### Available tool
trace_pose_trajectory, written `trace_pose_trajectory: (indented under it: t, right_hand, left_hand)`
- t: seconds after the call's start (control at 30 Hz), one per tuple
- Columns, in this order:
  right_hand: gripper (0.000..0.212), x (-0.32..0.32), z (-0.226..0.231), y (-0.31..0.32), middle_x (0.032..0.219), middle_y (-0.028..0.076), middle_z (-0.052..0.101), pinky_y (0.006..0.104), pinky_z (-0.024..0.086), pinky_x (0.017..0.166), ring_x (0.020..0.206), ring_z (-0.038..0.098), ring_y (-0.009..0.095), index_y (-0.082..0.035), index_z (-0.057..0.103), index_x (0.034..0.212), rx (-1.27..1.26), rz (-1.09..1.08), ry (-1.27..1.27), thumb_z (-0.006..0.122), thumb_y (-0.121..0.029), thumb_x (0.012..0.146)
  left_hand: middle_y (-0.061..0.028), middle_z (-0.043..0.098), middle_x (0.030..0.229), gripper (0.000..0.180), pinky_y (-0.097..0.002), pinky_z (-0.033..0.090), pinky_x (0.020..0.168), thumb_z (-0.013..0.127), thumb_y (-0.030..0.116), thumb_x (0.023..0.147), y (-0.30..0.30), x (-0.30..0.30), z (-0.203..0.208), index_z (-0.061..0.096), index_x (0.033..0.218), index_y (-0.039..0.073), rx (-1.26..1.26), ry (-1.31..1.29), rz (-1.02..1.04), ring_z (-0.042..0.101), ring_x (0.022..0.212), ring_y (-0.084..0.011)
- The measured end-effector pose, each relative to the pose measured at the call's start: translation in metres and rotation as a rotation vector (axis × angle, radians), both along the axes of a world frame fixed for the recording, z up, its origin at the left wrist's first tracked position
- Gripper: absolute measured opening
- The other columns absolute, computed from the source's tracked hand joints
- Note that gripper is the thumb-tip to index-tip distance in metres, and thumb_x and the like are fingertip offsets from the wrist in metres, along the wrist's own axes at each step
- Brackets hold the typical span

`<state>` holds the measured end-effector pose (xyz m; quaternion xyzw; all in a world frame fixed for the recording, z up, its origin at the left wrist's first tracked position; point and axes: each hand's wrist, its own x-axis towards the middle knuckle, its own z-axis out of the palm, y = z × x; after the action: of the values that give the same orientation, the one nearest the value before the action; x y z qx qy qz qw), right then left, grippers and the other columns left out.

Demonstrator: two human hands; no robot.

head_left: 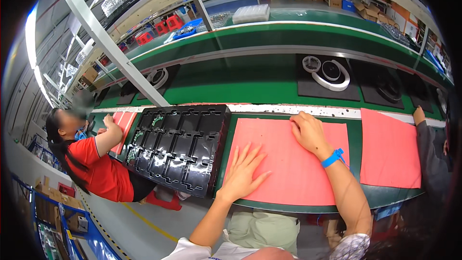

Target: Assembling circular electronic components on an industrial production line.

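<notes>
My left hand lies flat with fingers spread on a pink mat that covers the green bench in front of me. My right hand rests palm down near the mat's far edge, fingers loosely curled, with a blue band on its wrist. Neither hand holds anything. A stack of black moulded trays sits just left of the mat, close to my left hand.
On the conveyor beyond, a black pad carries white rings and a round part. A second pink mat lies to the right, by another person's arm. A person in a red shirt works at left.
</notes>
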<state>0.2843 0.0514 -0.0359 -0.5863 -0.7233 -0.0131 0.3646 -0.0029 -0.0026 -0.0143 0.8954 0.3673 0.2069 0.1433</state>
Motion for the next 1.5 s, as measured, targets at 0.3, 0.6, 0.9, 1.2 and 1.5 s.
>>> trace_pose_trajectory:
  t: [0.3,0.6,0.9,1.2,1.5]
  right_hand:
    - [0.016,0.001,0.001,-0.005,0.097,0.014,0.067,0.0485,0.054,0.076,0.092,0.068,0.036,-0.003,0.072,0.107,0.007,0.004,0.01,0.069,-0.011,0.093]
    - [0.015,0.002,0.001,-0.004,0.105,0.011,0.064,0.047,0.055,0.077,0.096,0.068,0.035,-0.004,0.071,0.107,-0.028,0.015,0.012,0.07,-0.01,0.093]
    - [0.013,-0.001,-0.004,-0.004,0.104,0.011,0.065,0.046,0.055,0.078,0.096,0.068,0.033,-0.004,0.071,0.105,0.003,0.017,0.015,0.069,-0.008,0.093]
    - [0.014,-0.002,-0.001,-0.005,0.102,0.011,0.065,0.046,0.055,0.077,0.094,0.068,0.035,-0.003,0.07,0.105,0.001,0.02,0.002,0.069,-0.008,0.092]
    - [0.015,0.0,0.003,-0.003,0.102,0.013,0.064,0.0462,0.054,0.074,0.09,0.068,0.035,-0.004,0.069,0.106,-0.03,0.024,0.003,0.07,-0.007,0.092]
  left_hand:
    - [-0.0147,0.045,0.166,0.058,-0.0587,0.018,0.13,0.075,0.038,0.097,-0.002,0.001,-0.002,0.062,0.145,0.008,-0.009,0.0,0.01,0.031,0.159,-0.0409]
    - [-0.0141,0.046,0.165,0.058,-0.0593,0.02,0.13,0.076,0.037,0.096,0.001,0.003,0.001,0.063,0.144,0.007,0.003,0.008,0.007,0.033,0.158,-0.0405]
    - [-0.0147,0.046,0.165,0.058,-0.0587,0.018,0.13,0.076,0.037,0.096,-0.002,0.002,0.0,0.064,0.143,0.006,-0.011,0.004,0.013,0.032,0.158,-0.0398]
    - [-0.0153,0.047,0.165,0.057,-0.059,0.018,0.13,0.076,0.036,0.097,-0.002,0.0,-0.002,0.063,0.143,0.006,-0.032,-0.01,0.014,0.032,0.158,-0.0404]
    - [-0.0154,0.046,0.165,0.057,-0.0592,0.019,0.13,0.076,0.036,0.096,0.001,0.002,0.002,0.064,0.143,0.006,-0.015,0.012,0.01,0.032,0.159,-0.0405]
